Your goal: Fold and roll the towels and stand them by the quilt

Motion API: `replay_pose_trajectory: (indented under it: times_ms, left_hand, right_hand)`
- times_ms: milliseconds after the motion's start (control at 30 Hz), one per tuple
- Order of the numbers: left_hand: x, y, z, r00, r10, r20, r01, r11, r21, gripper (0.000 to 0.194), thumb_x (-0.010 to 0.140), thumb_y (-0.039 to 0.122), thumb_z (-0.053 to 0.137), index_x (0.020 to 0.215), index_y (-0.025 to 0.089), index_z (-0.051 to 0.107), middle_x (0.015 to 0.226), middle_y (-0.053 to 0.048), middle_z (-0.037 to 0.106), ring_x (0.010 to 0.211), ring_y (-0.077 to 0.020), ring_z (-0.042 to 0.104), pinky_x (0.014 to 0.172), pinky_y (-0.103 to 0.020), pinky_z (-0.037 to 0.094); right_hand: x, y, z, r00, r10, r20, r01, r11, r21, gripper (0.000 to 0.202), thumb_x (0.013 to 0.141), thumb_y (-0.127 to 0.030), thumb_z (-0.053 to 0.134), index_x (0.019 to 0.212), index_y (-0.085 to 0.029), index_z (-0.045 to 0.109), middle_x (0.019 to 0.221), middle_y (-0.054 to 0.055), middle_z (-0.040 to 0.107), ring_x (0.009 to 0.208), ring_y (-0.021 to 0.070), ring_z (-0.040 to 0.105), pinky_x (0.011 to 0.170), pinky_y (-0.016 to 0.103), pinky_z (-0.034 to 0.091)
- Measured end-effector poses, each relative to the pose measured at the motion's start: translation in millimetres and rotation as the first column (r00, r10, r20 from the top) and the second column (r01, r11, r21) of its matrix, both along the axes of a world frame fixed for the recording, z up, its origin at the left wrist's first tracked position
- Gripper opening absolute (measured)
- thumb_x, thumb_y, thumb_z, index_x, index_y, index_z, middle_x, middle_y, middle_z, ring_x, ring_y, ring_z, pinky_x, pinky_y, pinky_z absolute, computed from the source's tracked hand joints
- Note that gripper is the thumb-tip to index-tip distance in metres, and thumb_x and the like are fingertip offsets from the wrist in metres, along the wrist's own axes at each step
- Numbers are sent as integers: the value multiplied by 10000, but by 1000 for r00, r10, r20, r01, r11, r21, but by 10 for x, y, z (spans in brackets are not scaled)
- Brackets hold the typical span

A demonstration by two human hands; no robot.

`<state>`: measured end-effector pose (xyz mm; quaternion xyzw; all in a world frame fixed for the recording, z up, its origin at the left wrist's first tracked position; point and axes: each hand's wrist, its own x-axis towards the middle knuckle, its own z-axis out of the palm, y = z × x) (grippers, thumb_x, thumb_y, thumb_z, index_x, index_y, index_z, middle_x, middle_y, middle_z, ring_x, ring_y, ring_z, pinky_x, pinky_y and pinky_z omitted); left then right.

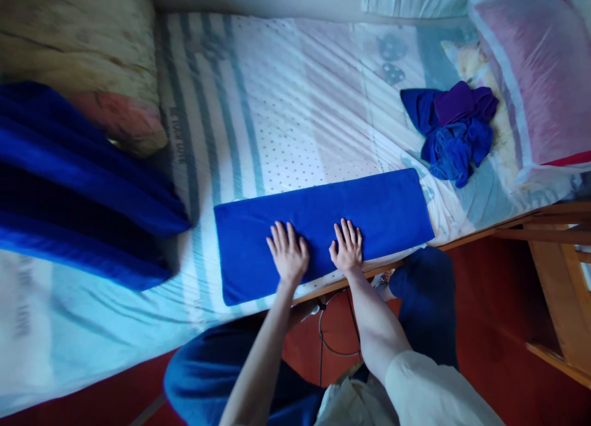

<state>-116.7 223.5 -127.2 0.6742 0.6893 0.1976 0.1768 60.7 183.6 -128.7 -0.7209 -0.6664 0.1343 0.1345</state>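
Observation:
A blue towel (378,207), smooth and rectangular, lies flat along the near edge of the bed. My left hand (289,253) rests palm down on its left half, fingers spread. Just right of the middle, my right hand (347,246) also presses flat on the cloth with its fingers apart. Neither hand grips anything. The towel's corners all show, and its long side runs slightly upward to the right.
A crumpled heap of blue and purple cloths (457,127) lies at the right, beside a pink pillow (545,75). Blue cloth (83,186) hangs in folds at the left, before a patterned cushion (78,44). The striped bed sheet (286,106) spreads beneath. A wooden ladder-like frame (558,290) stands right.

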Motion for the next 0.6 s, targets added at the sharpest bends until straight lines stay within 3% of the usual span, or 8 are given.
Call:
replay_pose_trajectory:
  times_ms: [67,133,367,600]
  left_hand:
    - [250,-272,-53,1000,9,4,-9,1000,16,615,1022,335,380,1585,91,416,1681,-213,292,1602,-330,186,1294,-615,110]
    - [354,-398,-93,1000,23,1,-23,999,40,599,1015,317,387,1576,113,442,1668,-198,330,1595,-316,221,1296,-593,128]
    - [262,-314,-131,998,53,35,-55,996,72,596,957,274,429,1532,140,515,1632,-172,416,1562,-304,315,1291,-559,173]
    - [308,-317,-145,995,83,45,-86,994,68,610,930,269,422,1515,136,533,1615,-172,446,1551,-305,335,1288,-560,174]
  right_hand:
    - [-3,-3,-15,1000,-4,-3,5,1000,8,588,993,-260,473,1577,-194,451,1676,100,374,1584,260,281,1309,513,178]
    - [-3,-6,-26,1000,-6,-6,6,1000,11,593,992,-256,474,1581,-196,444,1676,100,375,1585,260,278,1309,517,175]
    - [-5,5,-19,1000,3,-2,-3,1000,-6,596,992,-265,482,1581,-189,443,1676,105,373,1588,263,268,1306,513,177]
    - [22,-15,96,1000,21,-3,-21,998,-54,607,1006,-298,502,1597,-193,414,1686,101,355,1592,252,251,1309,489,176]
